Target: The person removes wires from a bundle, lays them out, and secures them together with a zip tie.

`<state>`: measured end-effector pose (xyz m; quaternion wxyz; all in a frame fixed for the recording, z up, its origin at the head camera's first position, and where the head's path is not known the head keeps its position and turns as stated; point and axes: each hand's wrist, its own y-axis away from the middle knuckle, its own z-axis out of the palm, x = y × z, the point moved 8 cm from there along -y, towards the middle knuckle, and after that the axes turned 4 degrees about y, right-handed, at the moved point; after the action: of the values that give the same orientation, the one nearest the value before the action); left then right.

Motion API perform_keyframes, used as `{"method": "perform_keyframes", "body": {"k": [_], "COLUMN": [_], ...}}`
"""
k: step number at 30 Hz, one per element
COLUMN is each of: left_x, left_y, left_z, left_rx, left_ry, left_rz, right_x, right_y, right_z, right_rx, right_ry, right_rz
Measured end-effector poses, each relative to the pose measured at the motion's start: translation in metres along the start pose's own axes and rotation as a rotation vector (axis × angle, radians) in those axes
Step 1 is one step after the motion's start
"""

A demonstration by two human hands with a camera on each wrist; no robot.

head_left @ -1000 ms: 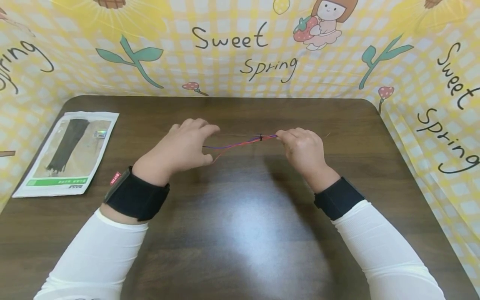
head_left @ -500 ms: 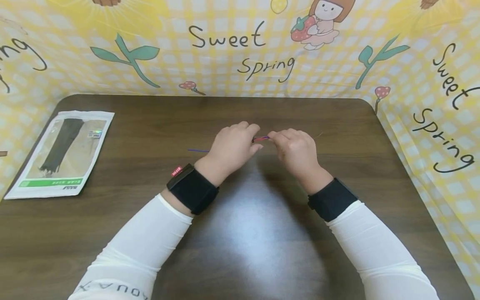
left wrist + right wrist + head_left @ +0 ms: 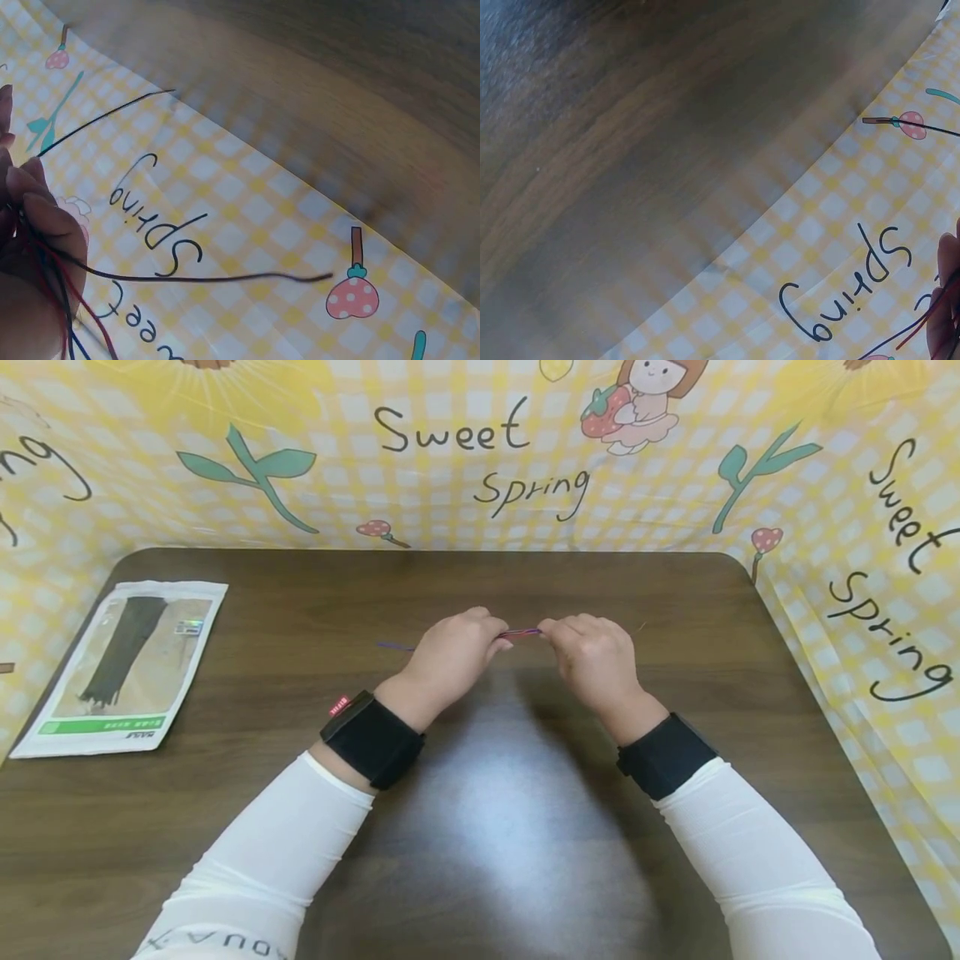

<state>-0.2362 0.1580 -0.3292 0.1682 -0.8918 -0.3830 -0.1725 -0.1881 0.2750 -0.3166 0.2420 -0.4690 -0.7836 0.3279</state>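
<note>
A thin bundle of red and blue wires [image 3: 521, 633] stretches between my two hands above the table's middle. My left hand [image 3: 453, 652] pinches it between thumb and fingers, and a blue wire end [image 3: 393, 646] shows beyond that hand. At the bundle's other side, my right hand [image 3: 592, 656] grips it with curled fingers. In the left wrist view, loose red and blue wires [image 3: 88, 324] hang below the fingers, and a thin black strand [image 3: 202, 280] sticks out sideways. Fingers [image 3: 946, 259] and a few wire ends appear at the edge of the right wrist view.
A white packet [image 3: 45, 750] with a picture of a dark bundle lies at the left of the brown wooden table [image 3: 480, 860]. Yellow checked cloth [image 3: 450, 493] with printed lettering stands behind the table and along its sides.
My left hand has moved right along the wires, close to the right hand, and its spread fingers have closed on them. The small black tie seen earlier is now hidden. My right hand keeps its hold.
</note>
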Motion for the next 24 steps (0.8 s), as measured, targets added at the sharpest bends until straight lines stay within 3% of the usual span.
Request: {"method": "perform_keyframes", "body": {"k": [11,24], "left_x": [-0.014,-0.020], "left_y": [0.005,0.008], "left_z": [-0.004,-0.002], "left_rx": [-0.052,-0.096], "left_ry": [0.108,0.182], "left_rz": [-0.032,-0.019], "right_x": [0.005,0.002], "right_y": [-0.001,-0.004], "right_z": [-0.001,0.001], "right_rx": [0.004,-0.009], "right_ry": [0.030,0.019], "right_rz": [0.003,-0.007]}}
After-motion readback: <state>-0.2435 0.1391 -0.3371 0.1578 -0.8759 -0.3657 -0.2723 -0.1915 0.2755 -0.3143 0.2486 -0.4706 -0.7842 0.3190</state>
